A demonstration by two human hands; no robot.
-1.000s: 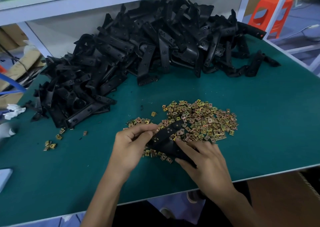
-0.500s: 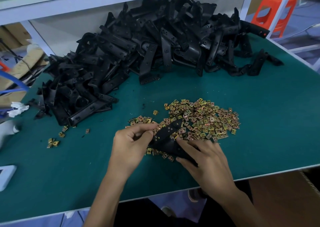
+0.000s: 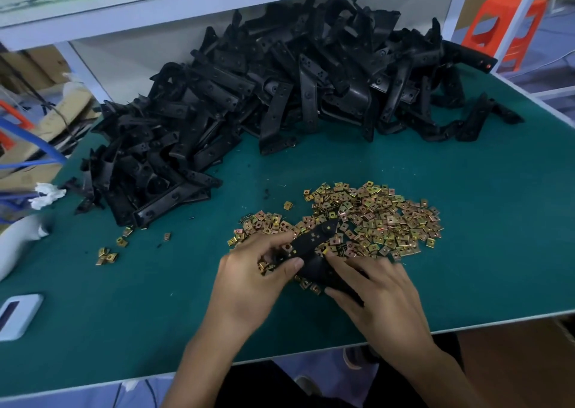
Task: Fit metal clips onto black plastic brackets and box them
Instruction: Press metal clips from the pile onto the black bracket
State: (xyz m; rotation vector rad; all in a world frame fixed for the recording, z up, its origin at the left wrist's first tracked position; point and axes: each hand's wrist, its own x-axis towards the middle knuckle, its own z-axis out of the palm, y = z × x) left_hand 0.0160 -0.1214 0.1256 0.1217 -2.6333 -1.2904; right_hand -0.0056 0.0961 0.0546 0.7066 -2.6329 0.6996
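We see a green table (image 3: 485,252) with a bracket pile (image 3: 280,96) sprawled across its far side under a shelf (image 3: 217,6). Nearer us spreads the clip heap (image 3: 379,217). Over its near edge sits the one bracket (image 3: 314,239), hiding some clips. Our left hand (image 3: 249,283) curls round its left end, and our right hand (image 3: 382,298) pinches its near end. A white device (image 3: 18,314) lies at the left edge, with stray clips (image 3: 107,255) beyond it.

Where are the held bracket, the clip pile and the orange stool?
Held bracket (image 3: 311,241): head view, on its flat holed arm.
Clip pile (image 3: 373,217): head view, middle of the heap.
Orange stool (image 3: 513,31): head view, on its front face.
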